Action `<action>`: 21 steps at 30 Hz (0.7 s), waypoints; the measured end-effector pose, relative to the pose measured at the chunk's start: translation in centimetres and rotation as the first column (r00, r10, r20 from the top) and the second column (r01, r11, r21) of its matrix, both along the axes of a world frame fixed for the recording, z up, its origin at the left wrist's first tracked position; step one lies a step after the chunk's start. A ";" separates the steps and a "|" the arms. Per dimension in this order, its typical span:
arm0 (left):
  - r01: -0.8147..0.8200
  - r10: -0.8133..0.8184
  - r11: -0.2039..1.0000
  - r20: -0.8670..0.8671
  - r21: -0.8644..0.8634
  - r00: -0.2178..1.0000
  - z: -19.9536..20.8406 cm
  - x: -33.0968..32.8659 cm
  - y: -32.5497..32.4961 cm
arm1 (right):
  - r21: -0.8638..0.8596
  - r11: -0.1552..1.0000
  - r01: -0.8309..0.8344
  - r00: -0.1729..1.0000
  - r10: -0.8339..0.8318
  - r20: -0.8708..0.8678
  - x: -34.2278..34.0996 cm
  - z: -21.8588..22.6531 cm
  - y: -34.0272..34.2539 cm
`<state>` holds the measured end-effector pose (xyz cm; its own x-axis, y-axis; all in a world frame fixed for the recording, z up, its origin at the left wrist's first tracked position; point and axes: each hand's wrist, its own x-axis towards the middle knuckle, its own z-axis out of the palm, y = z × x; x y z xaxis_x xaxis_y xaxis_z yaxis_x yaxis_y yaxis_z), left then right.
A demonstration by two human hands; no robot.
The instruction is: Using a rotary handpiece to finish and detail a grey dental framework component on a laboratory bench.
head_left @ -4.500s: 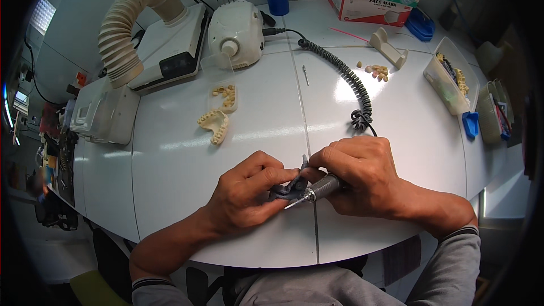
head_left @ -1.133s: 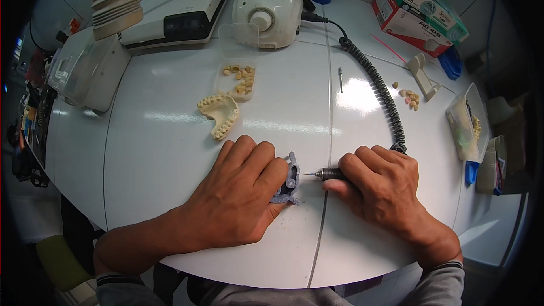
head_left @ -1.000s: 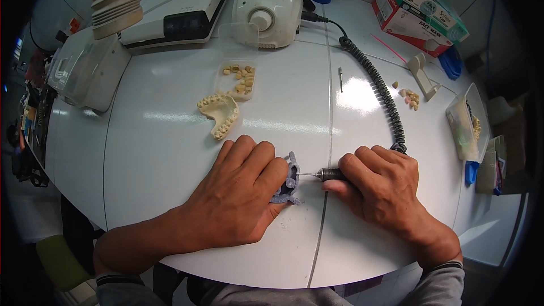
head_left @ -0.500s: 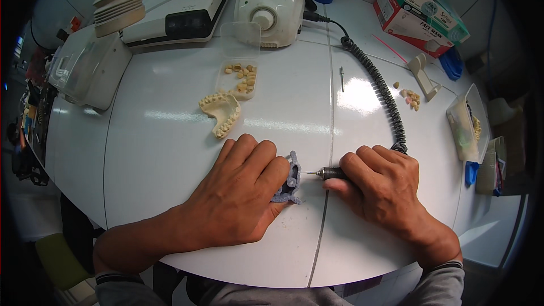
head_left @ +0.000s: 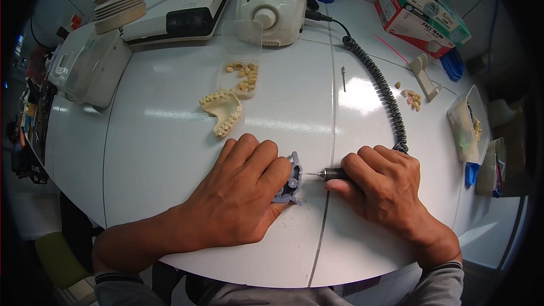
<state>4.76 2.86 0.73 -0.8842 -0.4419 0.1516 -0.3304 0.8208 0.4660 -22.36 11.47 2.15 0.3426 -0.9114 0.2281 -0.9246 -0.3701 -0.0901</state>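
My left hand (head_left: 241, 187) is closed around a grey-blue dental framework (head_left: 293, 184), partly hidden by my fingers. In my right hand (head_left: 379, 184) is a black rotary handpiece (head_left: 334, 174), held level with its thin bur pointing left. The bur's tip meets or nearly meets the right edge of the framework; exact contact is too fine to tell. A little pale debris lies on the table below. Beyond my left hand rests a cream dental arch model (head_left: 229, 114), beside an open clear box (head_left: 220, 82) of tooth-coloured pieces.
A coiled black cord (head_left: 377, 76) runs from the handpiece to a white control unit (head_left: 271, 8) at the back. A loose bur (head_left: 343, 79), small tooth pieces (head_left: 415, 100), a beige stand (head_left: 422, 78) and mask boxes (head_left: 416, 20) lie right. A lidded plastic bin (head_left: 88, 73) stands left.
Almost nothing differs. The view has shifted very slightly; both hands keep their grip, with the bur at the same edge of the framework.
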 end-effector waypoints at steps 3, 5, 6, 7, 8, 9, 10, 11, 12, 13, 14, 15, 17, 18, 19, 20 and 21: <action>0.001 -0.001 1.000 0.007 -0.001 1.000 0.2 -0.1 0.2 | 0.001 1.000 0.005 1.000 -0.005 -0.001 -0.1 0.0 0.2; 0.002 -0.002 1.000 0.012 0.000 1.000 0.2 -0.1 0.1 | 0.001 1.000 0.002 1.000 -0.002 0.001 -0.1 0.1 0.1; 0.002 -0.002 1.000 0.015 0.005 1.000 0.2 -0.1 0.0 | -0.001 1.000 -0.001 1.000 0.001 0.002 -0.1 0.1 0.1; 0.002 -0.002 1.000 0.018 0.012 1.000 0.1 -0.1 0.0 | 0.000 1.000 -0.001 1.000 0.001 0.002 -0.1 0.0 0.1; 0.002 -0.002 1.000 0.018 0.013 1.000 0.1 -0.1 0.0 | -0.001 1.000 0.001 1.000 -0.001 0.001 -0.1 0.0 0.0; 0.001 -0.001 1.000 0.014 0.011 1.000 0.1 -0.1 0.0 | -0.003 1.000 0.002 1.000 -0.002 0.000 -0.1 0.0 0.0; 0.001 -0.001 1.000 0.011 0.010 1.000 0.1 -0.1 0.0 | -0.003 1.000 0.002 1.000 -0.002 0.000 -0.1 0.0 0.1; 0.001 -0.001 1.000 0.011 0.010 1.000 0.1 -0.1 0.0 | -0.002 1.000 0.004 1.000 -0.004 0.001 -0.1 0.0 0.1; 0.003 -0.003 1.000 0.015 0.002 1.000 0.2 -0.1 0.0 | -0.001 1.000 0.006 1.000 -0.006 0.002 0.0 0.0 0.1; 0.005 -0.005 1.000 0.019 -0.007 1.000 0.1 -0.1 0.0 | -0.001 1.000 0.006 1.000 -0.006 0.001 0.0 0.0 0.1; 0.005 -0.005 1.000 0.019 -0.007 1.000 0.1 -0.1 0.1 | -0.003 1.000 0.003 1.000 -0.003 0.000 -0.1 -0.1 0.1; 0.003 -0.003 1.000 0.025 -0.008 1.000 0.1 -0.1 0.1 | -0.004 1.000 0.000 1.000 0.000 -0.001 -0.1 -0.1 0.1; 0.003 -0.003 1.000 0.031 -0.007 1.000 0.1 0.0 0.1 | 0.000 1.000 0.003 1.000 -0.003 0.000 0.0 0.0 0.1; 0.002 -0.002 1.000 0.029 -0.003 1.000 0.1 -0.1 0.1 | 0.003 1.000 0.005 1.000 -0.005 0.001 0.0 0.0 0.1; 0.000 0.000 1.000 0.027 0.002 1.000 0.2 -0.1 0.1 | 0.004 1.000 0.004 1.000 -0.004 0.001 0.0 0.0 0.1; 0.000 0.000 1.000 0.027 0.002 1.000 0.2 -0.1 0.1 | 0.002 1.000 0.004 1.000 -0.004 0.001 0.0 0.0 0.1; 0.000 0.000 1.000 0.027 0.005 1.000 0.2 -0.1 0.1 | 0.000 1.000 0.004 1.000 -0.004 0.002 0.0 0.0 0.1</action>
<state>4.69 2.99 0.89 -0.8879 -0.4426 0.1253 -0.3430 0.8185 0.4609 -22.36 11.59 2.14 0.3387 -0.9126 0.2291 -0.9258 -0.3666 -0.0917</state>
